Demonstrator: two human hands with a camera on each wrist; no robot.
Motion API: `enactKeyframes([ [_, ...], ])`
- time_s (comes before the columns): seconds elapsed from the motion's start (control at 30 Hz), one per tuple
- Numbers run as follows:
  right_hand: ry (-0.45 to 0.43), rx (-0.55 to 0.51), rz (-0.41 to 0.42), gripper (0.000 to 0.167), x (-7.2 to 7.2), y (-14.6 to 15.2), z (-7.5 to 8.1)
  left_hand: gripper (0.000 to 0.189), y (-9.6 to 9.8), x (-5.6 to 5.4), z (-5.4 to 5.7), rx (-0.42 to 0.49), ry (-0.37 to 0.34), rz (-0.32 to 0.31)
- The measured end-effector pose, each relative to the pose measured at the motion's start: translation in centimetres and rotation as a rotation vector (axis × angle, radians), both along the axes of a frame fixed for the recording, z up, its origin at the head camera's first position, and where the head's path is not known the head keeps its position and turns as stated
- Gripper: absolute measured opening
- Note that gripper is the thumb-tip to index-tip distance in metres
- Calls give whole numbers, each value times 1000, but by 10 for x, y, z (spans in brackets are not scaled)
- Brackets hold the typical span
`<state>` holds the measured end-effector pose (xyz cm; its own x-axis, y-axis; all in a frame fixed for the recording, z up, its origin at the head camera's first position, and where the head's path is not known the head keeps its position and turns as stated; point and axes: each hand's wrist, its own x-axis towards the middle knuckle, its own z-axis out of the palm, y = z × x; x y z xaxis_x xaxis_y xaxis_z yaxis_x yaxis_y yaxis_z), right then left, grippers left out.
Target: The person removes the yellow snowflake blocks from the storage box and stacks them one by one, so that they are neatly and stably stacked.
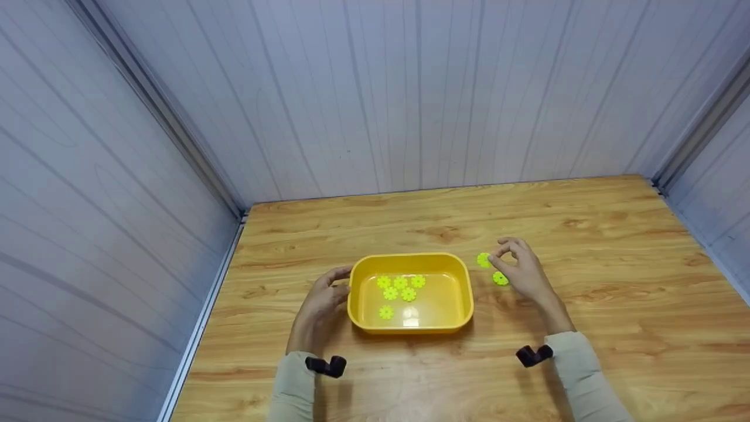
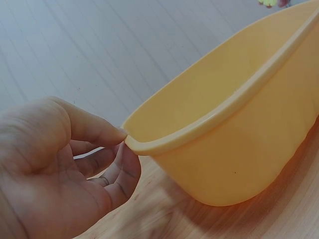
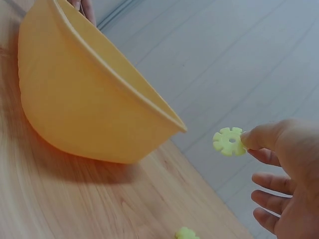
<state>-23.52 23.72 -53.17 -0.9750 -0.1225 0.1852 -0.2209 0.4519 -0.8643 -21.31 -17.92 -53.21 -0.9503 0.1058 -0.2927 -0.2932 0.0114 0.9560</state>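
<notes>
A yellow plastic basin (image 1: 410, 329) sits on the wooden table, several yellow-green notched discs (image 1: 400, 283) lying flat inside it. My left hand (image 1: 321, 298) pinches the basin's rim at its left end, thumb on top and fingers beneath, as the left wrist view shows. To the right of the basin, my right hand (image 1: 523, 271) holds one notched disc (image 3: 230, 141) by its edge between thumb and index finger, up off the table. The other right fingers are loosely bent. Another notched disc (image 1: 500, 278) lies on the table below that hand.
The wood-grain table (image 1: 410, 381) reaches back to a pale panelled wall (image 1: 387, 105). More panels (image 1: 88, 205) close off the left side, and a wall (image 1: 718, 146) stands on the right. Black wrist mounts (image 1: 534, 355) stick out from both sleeves.
</notes>
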Motion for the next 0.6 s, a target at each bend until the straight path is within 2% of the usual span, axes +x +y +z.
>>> enactKeyframes([
  [0.27, -58, 42, -36, 25, -2, 12, -10, 49, 0, -1, -1, -8, -11, 16],
  [0.6, -148, 154, -75, 26, -1, 23, -20, 48, 2, -1, -1, 2, -10, 47],
])
